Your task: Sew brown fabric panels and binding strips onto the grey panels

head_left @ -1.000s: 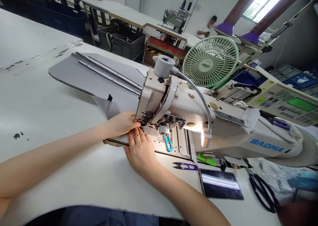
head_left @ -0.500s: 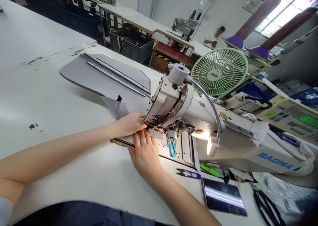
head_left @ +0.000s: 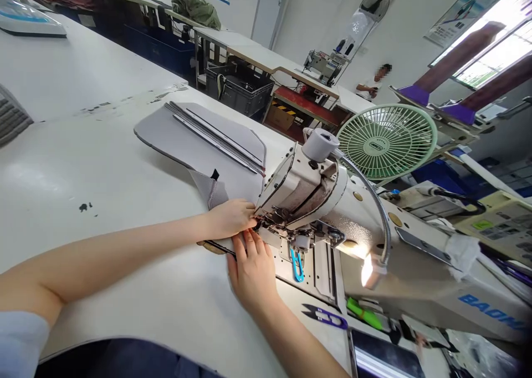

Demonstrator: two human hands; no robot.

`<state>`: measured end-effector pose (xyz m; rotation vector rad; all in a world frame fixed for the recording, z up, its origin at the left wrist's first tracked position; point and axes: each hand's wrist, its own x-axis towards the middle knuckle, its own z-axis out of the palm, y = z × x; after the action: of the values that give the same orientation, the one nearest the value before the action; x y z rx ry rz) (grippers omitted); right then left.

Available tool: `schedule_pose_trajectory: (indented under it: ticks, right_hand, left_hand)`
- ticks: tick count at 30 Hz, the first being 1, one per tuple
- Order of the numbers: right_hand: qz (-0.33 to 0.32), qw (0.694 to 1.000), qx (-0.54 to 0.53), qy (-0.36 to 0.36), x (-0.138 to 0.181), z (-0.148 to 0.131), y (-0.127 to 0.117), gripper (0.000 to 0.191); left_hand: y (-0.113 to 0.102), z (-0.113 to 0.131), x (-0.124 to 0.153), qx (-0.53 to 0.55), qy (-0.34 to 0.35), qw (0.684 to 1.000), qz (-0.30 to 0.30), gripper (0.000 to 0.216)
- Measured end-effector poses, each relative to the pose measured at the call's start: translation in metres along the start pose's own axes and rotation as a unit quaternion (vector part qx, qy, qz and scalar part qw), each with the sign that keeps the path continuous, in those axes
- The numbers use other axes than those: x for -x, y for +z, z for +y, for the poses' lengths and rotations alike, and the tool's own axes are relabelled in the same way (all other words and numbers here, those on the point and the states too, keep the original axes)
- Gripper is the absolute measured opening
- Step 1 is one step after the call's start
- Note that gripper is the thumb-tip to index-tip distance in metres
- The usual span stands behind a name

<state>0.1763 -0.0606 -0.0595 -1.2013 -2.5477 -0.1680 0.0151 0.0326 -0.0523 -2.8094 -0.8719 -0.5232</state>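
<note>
- Shows the left hand (head_left: 230, 218) at mid frame, fingers bunched on the edge of the grey cloth (head_left: 187, 137).
- Hides its fingertips under the head of the sewing machine (head_left: 316, 192), so cannot tell whether they are pinched on the cloth.
- Shows the right hand (head_left: 253, 267) just below it, palm down, fingers laid flat and unclenched, tips just beside the left hand.
- Places the cloth from upper left of centre down to the needle, its near end covered by both hands.
- Loses the needle itself among crowded metal parts.
- Cuts off the machine body at the right edge and a dark screen (head_left: 382, 361) at the bottom edge.
- Blurs the purple snips (head_left: 326, 316) at lower right.
</note>
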Motion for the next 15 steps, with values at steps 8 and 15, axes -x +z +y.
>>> schedule_pose_trajectory:
  ticks: [8, 15]
  right_hand:
    - [0.045, 0.988, -0.128, -0.076, 0.004, 0.005, -0.012, 0.030]
    - [0.064, 0.977, -0.170, -0.109, 0.009, 0.004, -0.014, 0.029]
  left_hand:
    - [-0.008, 0.018, 0.013, -0.029, -0.096, 0.995, 0.009, 0.010]
    - [-0.065, 0.016, 0.103, -0.010, -0.173, 0.985, -0.021, 0.022]
